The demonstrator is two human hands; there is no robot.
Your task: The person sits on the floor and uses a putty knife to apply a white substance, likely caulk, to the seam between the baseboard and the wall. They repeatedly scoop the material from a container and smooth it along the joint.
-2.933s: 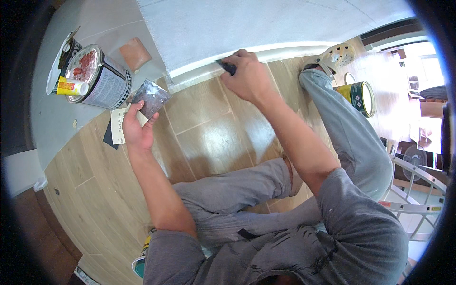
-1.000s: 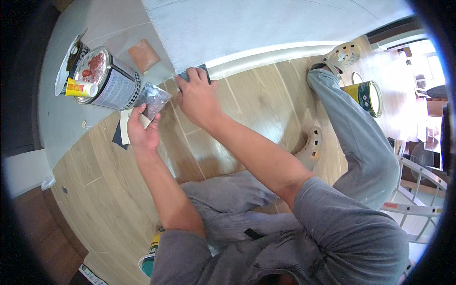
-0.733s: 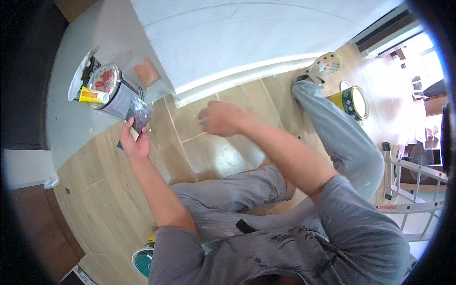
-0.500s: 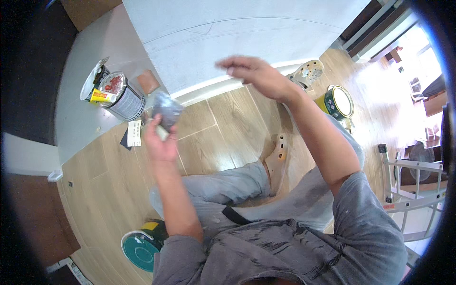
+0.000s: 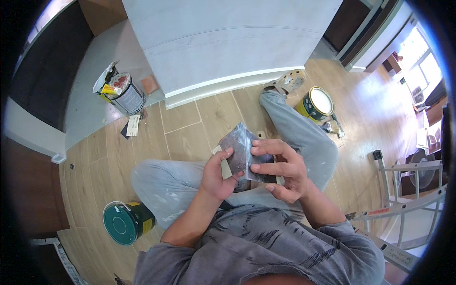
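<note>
A creased sheet of dark grey sandpaper (image 5: 237, 145), dusted with white, is held up over my lap. It is bent along a ridge, and pale backing shows at its lower edges. My left hand (image 5: 218, 178) grips its left part, with the thumb on the dark face. My right hand (image 5: 285, 171) has its fingers spread across the right part of the sheet. Part of the sheet lies hidden behind my fingers. I sit on the wood-look floor with my legs bent around it.
Ahead is a white wall (image 5: 228, 47). Far left stand an open paint can (image 5: 130, 100), a yellow tube (image 5: 111, 90) and an orange block (image 5: 149, 84). A green-lidded bucket (image 5: 118, 224) stands near left. At right are another paint bucket (image 5: 313, 105), a paintbrush (image 5: 338, 126) and a ladder (image 5: 403, 209).
The sandpaper has come from the far left to over my lap in my left hand. My right hand, raised and empty before, has come down onto it. My right knee has moved outward.
</note>
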